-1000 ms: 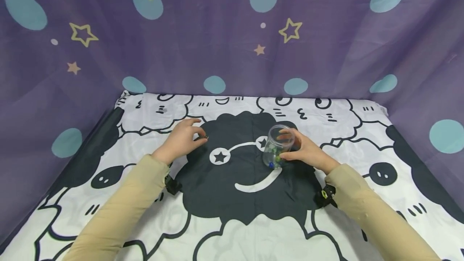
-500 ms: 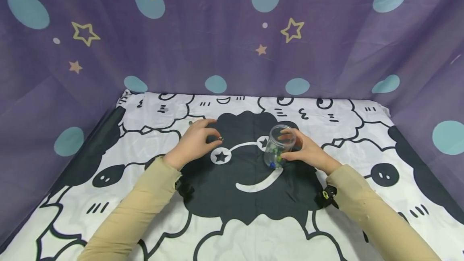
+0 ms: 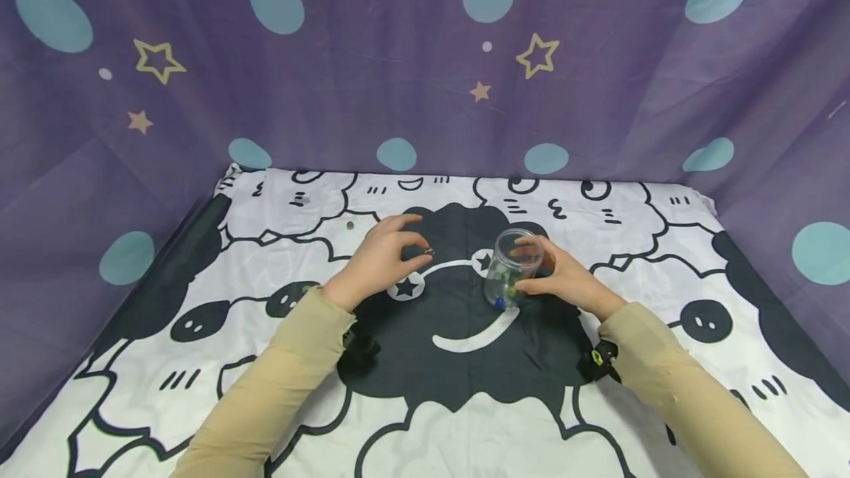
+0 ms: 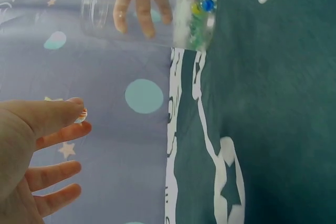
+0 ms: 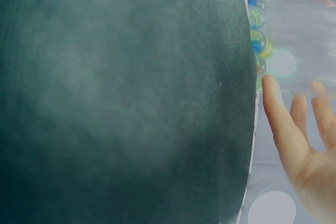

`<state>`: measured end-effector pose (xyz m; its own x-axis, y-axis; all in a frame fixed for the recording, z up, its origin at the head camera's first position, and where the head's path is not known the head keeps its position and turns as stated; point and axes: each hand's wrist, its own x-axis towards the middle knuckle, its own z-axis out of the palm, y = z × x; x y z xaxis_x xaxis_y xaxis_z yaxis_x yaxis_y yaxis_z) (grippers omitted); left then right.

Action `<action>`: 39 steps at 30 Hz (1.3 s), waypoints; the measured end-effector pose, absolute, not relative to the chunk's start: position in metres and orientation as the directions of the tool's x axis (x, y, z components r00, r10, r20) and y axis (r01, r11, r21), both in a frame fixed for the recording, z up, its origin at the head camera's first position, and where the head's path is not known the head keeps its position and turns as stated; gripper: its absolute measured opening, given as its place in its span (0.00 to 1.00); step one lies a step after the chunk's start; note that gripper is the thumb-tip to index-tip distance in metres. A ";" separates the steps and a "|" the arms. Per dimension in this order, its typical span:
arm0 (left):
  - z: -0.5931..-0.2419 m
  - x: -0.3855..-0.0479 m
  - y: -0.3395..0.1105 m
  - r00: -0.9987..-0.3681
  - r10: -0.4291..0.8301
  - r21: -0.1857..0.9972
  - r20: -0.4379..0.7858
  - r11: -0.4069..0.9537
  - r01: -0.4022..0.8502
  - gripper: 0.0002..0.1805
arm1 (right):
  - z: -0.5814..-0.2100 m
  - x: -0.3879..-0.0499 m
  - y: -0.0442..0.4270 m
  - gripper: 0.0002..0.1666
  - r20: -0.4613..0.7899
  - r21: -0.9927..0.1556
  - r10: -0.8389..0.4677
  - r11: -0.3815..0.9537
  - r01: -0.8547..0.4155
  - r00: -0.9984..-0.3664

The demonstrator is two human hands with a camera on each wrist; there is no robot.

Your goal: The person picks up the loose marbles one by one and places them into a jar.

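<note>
My left hand (image 3: 385, 257) pinches a small marble (image 4: 81, 115) between thumb and forefinger, its other fingers spread apart. It is above the dark patch of the cloth, left of a clear plastic jar (image 3: 511, 271). The jar is uncapped and leans slightly. Several glass marbles (image 5: 256, 40), blue, green and yellow, lie at the jar's bottom. My right hand (image 3: 564, 275) grips the jar from its right side, thumb in front and fingers behind, seen through the clear wall. Another small marble (image 3: 350, 226) sits on the cloth behind my left hand.
A white and black cartoon-sheep cloth (image 3: 412, 426) covers the table. Purple curtains (image 3: 398, 80) with blue ovals and stars hang at the back and sides. Dark wrist cameras (image 3: 600, 360) sit under both sleeves.
My left hand has moved right toward the jar with the marble in its fingers, uncovering the marble on the cloth behind it. The right hand and jar stay nearly still.
</note>
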<state>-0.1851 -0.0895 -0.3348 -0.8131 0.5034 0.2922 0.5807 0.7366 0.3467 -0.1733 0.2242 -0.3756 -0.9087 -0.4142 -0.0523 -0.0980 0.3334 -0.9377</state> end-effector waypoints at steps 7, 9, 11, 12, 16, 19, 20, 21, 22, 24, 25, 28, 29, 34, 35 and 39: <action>-0.331 -0.189 -0.078 -0.807 0.516 0.359 0.289 0.723 0.590 0.08 | -0.375 -0.174 0.224 0.40 -0.057 -0.937 -0.412 0.338 -0.094 -0.910; -0.329 -0.190 -0.075 -0.805 0.518 0.362 0.291 0.719 0.593 0.09 | -0.375 -0.174 0.224 0.40 -0.059 -0.938 -0.412 0.336 -0.091 -0.909; -0.326 -0.190 -0.072 -0.806 0.517 0.371 0.289 0.715 0.592 0.09 | -0.375 -0.174 0.225 0.41 -0.058 -0.937 -0.415 0.338 -0.095 -0.908; -0.325 -0.191 -0.070 -0.807 0.516 0.373 0.286 0.716 0.590 0.09 | -0.375 -0.174 0.225 0.41 -0.056 -0.936 -0.416 0.338 -0.098 -0.908; -0.319 -0.193 -0.062 -0.804 0.518 0.369 0.292 0.714 0.595 0.09 | -0.376 -0.174 0.226 0.43 -0.050 -0.935 -0.420 0.338 -0.106 -0.906; -0.313 -0.195 -0.054 -0.790 0.530 0.357 0.307 0.706 0.612 0.09 | -0.376 -0.174 0.226 0.43 -0.053 -0.937 -0.420 0.335 -0.100 -0.906; -0.312 -0.195 -0.052 -0.787 0.534 0.351 0.308 0.705 0.616 0.09 | -0.376 -0.175 0.226 0.42 -0.055 -0.938 -0.421 0.333 -0.098 -0.905; -0.310 -0.195 -0.049 -0.784 0.539 0.346 0.309 0.704 0.620 0.09 | -0.376 -0.175 0.226 0.42 -0.056 -0.938 -0.421 0.333 -0.097 -0.905; -0.308 -0.196 -0.046 -0.781 0.544 0.342 0.309 0.702 0.624 0.10 | -0.376 -0.175 0.225 0.42 -0.056 -0.938 -0.422 0.333 -0.097 -0.905; -0.306 -0.196 -0.041 -0.777 0.552 0.338 0.304 0.700 0.629 0.10 | -0.377 -0.175 0.225 0.41 -0.058 -0.939 -0.422 0.332 -0.095 -0.905; -0.305 -0.197 -0.038 -0.776 0.555 0.338 0.301 0.699 0.631 0.10 | -0.377 -0.175 0.225 0.41 -0.058 -0.939 -0.422 0.331 -0.095 -0.905; -0.301 -0.197 -0.031 -0.772 0.564 0.335 0.293 0.696 0.636 0.11 | -0.376 -0.175 0.225 0.41 -0.062 -0.940 -0.425 0.329 -0.090 -0.903; -0.300 -0.197 -0.029 -0.771 0.566 0.334 0.292 0.695 0.637 0.11 | -0.377 -0.175 0.225 0.41 -0.064 -0.941 -0.426 0.327 -0.088 -0.902; -0.297 -0.198 -0.019 -0.761 0.577 0.329 0.295 0.686 0.649 0.11 | -0.377 -0.176 0.226 0.41 -0.068 -0.943 -0.430 0.324 -0.084 -0.900; -0.296 -0.197 -0.017 -0.758 0.581 0.329 0.295 0.683 0.652 0.11 | -0.377 -0.176 0.226 0.41 -0.068 -0.943 -0.429 0.323 -0.083 -0.901; -0.296 -0.196 -0.009 -0.742 0.605 0.325 0.288 0.667 0.670 0.11 | -0.378 -0.176 0.227 0.41 -0.068 -0.943 -0.430 0.322 -0.082 -0.900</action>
<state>-0.1963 -0.0086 -0.2955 -0.7423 0.6047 0.2885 0.6700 0.6675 0.3249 -0.1762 0.2267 -0.3778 -0.9004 -0.4298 -0.0678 -0.0825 0.3216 -0.9433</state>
